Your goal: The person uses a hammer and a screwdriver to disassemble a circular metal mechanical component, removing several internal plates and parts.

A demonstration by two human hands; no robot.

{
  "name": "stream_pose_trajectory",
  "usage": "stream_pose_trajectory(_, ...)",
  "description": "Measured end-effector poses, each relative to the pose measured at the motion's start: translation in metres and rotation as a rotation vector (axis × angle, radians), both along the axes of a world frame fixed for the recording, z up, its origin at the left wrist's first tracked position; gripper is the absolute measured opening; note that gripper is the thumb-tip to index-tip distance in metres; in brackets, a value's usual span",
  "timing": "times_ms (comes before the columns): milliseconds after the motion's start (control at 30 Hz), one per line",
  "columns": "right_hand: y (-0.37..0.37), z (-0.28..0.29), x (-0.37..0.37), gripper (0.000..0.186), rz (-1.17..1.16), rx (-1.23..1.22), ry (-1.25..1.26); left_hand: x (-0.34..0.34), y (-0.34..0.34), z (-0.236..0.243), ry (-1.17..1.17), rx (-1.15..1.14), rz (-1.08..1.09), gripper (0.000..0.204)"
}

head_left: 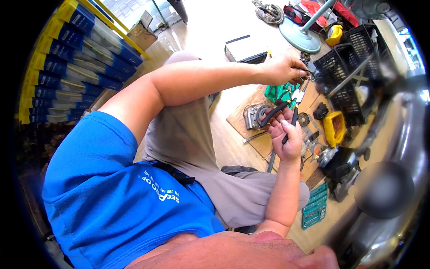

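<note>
My right hand (287, 138) grips a pair of pliers (293, 122) with black handles, which stand spread apart in my palm. Their metal jaws point away from me, toward the fingers of my left hand (290, 68). That hand reaches across from above, its thumb and fingers pinched at a small dark ring-shaped part (311, 76) by the plier tips. Fine detail there is too small to make out. Beside my right hand, a round-fronted metal machine part (255, 117) rests on a wooden board (237, 117). A green plastic item (274, 92) lies just beyond the pliers.
Small loose parts, a toothed disc (303, 119) and a yellow frame (333, 128) lie on the far side. Black crates (345, 71) stand behind them. A teal socket set case (315, 206) is near my knee. A fan base (299, 38) and a boxy black-and-white object (246, 48) stand farther off.
</note>
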State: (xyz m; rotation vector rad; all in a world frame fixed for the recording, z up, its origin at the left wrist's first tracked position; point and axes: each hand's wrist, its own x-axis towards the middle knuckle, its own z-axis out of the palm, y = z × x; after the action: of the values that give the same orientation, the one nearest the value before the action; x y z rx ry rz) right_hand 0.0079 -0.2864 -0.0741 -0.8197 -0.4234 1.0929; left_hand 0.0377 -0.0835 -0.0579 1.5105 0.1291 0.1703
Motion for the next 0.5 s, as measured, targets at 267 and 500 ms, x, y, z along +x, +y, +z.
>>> stream_pose_trajectory(267, -0.004, 0.003, -0.002, 0.040, -0.303, -0.591, -0.950, -0.017, 0.007, 0.027, -0.127, -0.201, -0.180, 0.038)
stream_pose_trajectory(500, -0.001, 0.007, -0.004, 0.065, -0.501, -0.636, -1.287, -0.038, 0.011, 0.045, -0.454, 0.456, -0.092, 0.020)
